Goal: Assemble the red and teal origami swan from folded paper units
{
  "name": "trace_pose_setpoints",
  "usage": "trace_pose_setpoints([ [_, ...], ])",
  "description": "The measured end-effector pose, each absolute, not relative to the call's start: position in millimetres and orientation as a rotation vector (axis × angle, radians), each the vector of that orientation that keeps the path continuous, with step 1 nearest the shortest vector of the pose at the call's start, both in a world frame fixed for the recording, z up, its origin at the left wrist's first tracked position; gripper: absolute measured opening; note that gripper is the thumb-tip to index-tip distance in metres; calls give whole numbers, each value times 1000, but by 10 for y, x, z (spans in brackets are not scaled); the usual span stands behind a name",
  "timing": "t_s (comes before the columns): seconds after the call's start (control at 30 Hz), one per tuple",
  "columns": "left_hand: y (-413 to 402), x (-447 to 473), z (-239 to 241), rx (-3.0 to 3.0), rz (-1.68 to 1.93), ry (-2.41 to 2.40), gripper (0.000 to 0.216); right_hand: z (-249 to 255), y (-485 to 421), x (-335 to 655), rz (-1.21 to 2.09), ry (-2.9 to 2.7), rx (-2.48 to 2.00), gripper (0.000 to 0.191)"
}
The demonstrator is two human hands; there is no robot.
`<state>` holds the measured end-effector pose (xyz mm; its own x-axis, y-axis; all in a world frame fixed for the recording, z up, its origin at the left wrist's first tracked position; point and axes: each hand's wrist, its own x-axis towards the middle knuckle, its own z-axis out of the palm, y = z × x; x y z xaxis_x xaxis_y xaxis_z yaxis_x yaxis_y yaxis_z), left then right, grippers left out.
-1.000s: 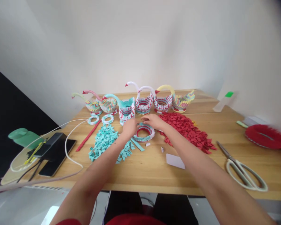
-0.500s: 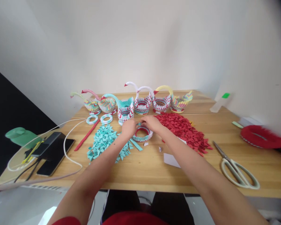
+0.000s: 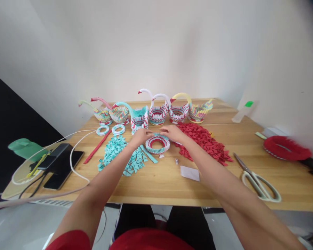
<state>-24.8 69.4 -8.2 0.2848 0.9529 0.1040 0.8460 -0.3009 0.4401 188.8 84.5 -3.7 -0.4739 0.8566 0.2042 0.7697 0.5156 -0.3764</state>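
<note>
The person is working at a light wooden table (image 3: 159,187), and every position below is given relative to the small round bowl of folded teal, white and red paper pieces (image 3: 158,144) lying on it near the middle.

The left hand (image 3: 140,136) is resting at the bowl's left rear rim, and the right hand (image 3: 173,133) is resting at its right rear rim. The fingers of both hands are curling narrowly toward each other over the far edge; whether they are pinching a single loose piece cannot be told. The near rim is showing free of any finger.

Handling, as a judgement: the bowl is likely very light, stiff only through interlocked folds, and easily pulled apart. Hold is best taken on two opposite sides of the outer wall, with light even pressure, not on one rim point.

Just left of the bowl a heap of loose teal folded paper triangles (image 3: 118,156) is lying. Just right, a larger heap of red folded paper triangles (image 3: 206,142) is spreading. Behind the bowl a row of finished paper swans (image 3: 156,113) is standing. Well to the right, pale-handled scissors (image 3: 258,182) are lying flat
</note>
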Motion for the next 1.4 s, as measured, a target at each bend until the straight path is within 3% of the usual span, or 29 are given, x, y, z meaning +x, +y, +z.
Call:
trace_pose_setpoints([
  [0.2,737,-116,-135,2270,454,1679,32,-95,858,1756,290,-2429,-1437,13],
  [0.57,618,-6,-60,2386,408,1708,28,-37,741,1677,239,-2444,-1483,15],
  [0.8,666,-243,0,2313,458,1693,58,117,657,1975,229,-2405,-1501,31],
  [1.07,705,-233,12,2280,247,1608,37,102,585,1987,290,-2664,-1612,45],
  [1.4,658,-141,7,2296,184,1693,25,-54,714,1910,193,-2660,-1698,30],
])
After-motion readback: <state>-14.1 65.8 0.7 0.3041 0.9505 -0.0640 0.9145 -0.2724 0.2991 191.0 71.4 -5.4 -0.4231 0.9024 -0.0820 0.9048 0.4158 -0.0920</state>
